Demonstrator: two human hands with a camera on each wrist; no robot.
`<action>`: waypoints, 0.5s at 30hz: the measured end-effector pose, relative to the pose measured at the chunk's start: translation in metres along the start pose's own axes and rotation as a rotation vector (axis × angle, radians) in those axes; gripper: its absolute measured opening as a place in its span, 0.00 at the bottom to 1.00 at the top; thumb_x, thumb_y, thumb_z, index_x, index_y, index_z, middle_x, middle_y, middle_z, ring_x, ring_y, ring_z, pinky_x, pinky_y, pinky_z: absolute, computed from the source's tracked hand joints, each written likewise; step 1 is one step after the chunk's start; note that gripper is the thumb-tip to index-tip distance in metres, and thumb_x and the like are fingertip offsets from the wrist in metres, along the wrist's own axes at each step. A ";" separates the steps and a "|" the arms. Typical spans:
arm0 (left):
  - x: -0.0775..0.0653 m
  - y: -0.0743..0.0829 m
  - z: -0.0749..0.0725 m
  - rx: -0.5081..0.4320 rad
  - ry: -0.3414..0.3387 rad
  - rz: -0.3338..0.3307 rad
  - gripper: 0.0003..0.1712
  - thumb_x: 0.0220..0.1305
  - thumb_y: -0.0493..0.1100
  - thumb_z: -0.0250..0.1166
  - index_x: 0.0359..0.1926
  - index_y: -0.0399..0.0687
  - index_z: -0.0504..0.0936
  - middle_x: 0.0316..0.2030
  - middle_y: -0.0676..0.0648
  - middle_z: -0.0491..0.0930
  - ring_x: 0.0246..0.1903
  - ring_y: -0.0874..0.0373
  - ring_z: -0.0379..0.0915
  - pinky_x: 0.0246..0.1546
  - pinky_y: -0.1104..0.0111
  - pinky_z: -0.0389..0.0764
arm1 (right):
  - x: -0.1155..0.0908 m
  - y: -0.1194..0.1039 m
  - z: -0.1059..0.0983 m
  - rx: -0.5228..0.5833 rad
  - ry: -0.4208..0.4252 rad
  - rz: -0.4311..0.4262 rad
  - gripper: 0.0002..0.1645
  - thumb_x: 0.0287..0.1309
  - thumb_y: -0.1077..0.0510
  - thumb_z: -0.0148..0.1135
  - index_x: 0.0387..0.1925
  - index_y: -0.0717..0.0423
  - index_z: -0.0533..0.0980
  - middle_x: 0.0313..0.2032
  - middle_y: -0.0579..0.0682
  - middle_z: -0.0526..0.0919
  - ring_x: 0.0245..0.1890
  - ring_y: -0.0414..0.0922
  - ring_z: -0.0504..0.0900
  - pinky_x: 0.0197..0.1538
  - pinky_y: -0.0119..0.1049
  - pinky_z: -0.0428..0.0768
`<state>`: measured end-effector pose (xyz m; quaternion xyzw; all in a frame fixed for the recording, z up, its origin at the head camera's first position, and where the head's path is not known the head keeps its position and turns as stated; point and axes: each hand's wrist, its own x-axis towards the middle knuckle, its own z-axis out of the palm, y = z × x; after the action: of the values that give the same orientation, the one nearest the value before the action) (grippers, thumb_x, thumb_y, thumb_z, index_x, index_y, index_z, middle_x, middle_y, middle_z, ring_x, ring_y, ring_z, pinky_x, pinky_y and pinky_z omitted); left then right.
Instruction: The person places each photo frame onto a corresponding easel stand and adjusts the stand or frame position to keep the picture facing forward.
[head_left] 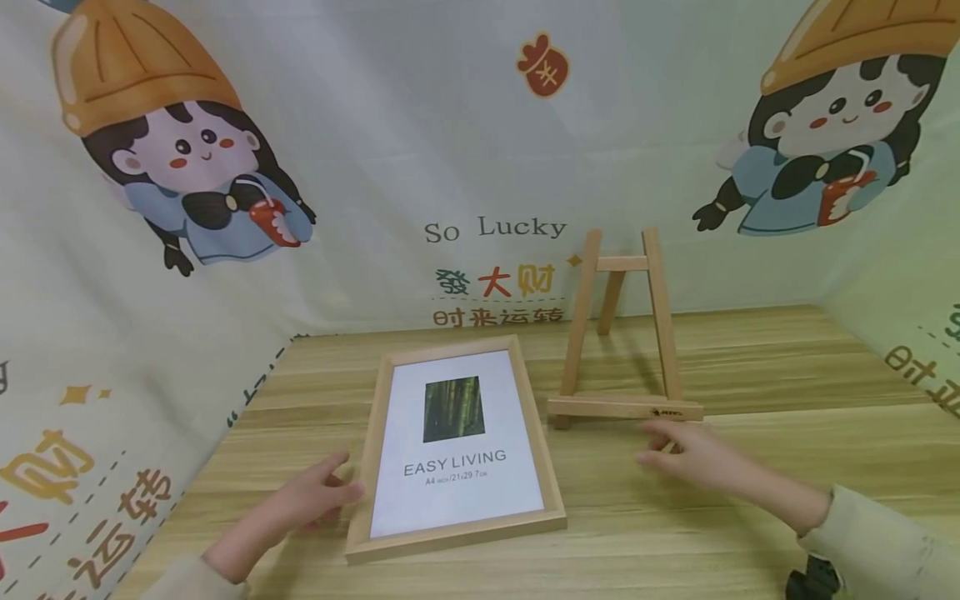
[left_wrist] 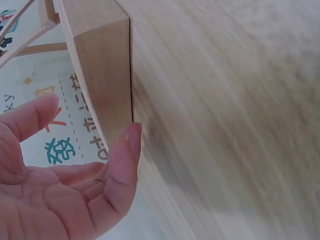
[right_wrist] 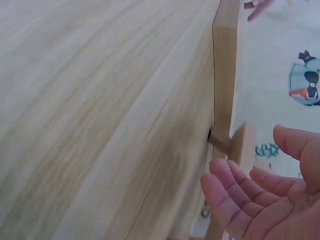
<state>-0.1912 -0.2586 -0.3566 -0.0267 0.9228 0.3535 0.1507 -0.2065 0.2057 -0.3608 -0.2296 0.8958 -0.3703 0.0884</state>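
A light wooden picture frame (head_left: 555, 502) lies flat on the table, its white sheet reading "EASY LIVING" under a bamboo photo. At its left side is my left hand (head_left: 315, 493), fingers loosely bent and thumb apart. The left wrist view has a fingertip right at the lower edge of the picture frame (left_wrist: 102, 75). A small wooden easel (head_left: 663, 325) stands upright to the right of the picture frame. Just in front of its ledge hovers my right hand (head_left: 686, 454), holding nothing. In the right wrist view the fingers (right_wrist: 225, 200) are relaxed close to the easel ledge (right_wrist: 244, 145).
The wood-grain table (head_left: 810, 375) reaches back to a white printed cloth (head_left: 375, 167), which also hangs along both sides. Black gear (head_left: 813, 577) sits at my right sleeve (head_left: 877, 533).
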 end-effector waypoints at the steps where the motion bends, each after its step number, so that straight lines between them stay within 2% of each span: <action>1: 0.000 0.000 0.001 0.001 -0.002 -0.005 0.46 0.59 0.52 0.61 0.66 0.29 0.50 0.48 0.31 0.73 0.33 0.53 0.73 0.28 0.62 0.77 | 0.002 -0.002 0.002 0.028 -0.015 0.010 0.35 0.60 0.49 0.56 0.58 0.72 0.63 0.38 0.54 0.78 0.30 0.42 0.78 0.28 0.31 0.78; 4: 0.002 0.002 0.003 -0.007 -0.008 -0.020 0.45 0.58 0.50 0.61 0.66 0.28 0.51 0.46 0.32 0.73 0.32 0.52 0.73 0.29 0.61 0.78 | 0.009 -0.007 0.009 0.122 -0.062 0.036 0.37 0.60 0.49 0.56 0.59 0.73 0.60 0.37 0.54 0.77 0.28 0.43 0.79 0.28 0.34 0.79; 6: 0.003 0.003 0.005 -0.013 -0.013 -0.025 0.45 0.58 0.48 0.62 0.66 0.28 0.50 0.46 0.32 0.73 0.32 0.52 0.73 0.29 0.61 0.78 | 0.014 -0.011 0.014 0.148 -0.080 0.048 0.36 0.60 0.49 0.56 0.59 0.73 0.61 0.36 0.53 0.77 0.26 0.43 0.78 0.26 0.35 0.79; 15: 0.006 0.001 0.010 -0.019 -0.014 -0.033 0.44 0.56 0.43 0.63 0.65 0.28 0.50 0.43 0.36 0.74 0.28 0.53 0.71 0.24 0.66 0.77 | 0.041 -0.022 0.040 0.160 -0.122 0.070 0.31 0.60 0.55 0.56 0.58 0.72 0.63 0.29 0.51 0.77 0.21 0.41 0.76 0.23 0.34 0.77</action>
<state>-0.1950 -0.2507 -0.3643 -0.0406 0.9178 0.3598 0.1628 -0.2218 0.1479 -0.3734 -0.2127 0.8637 -0.4225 0.1739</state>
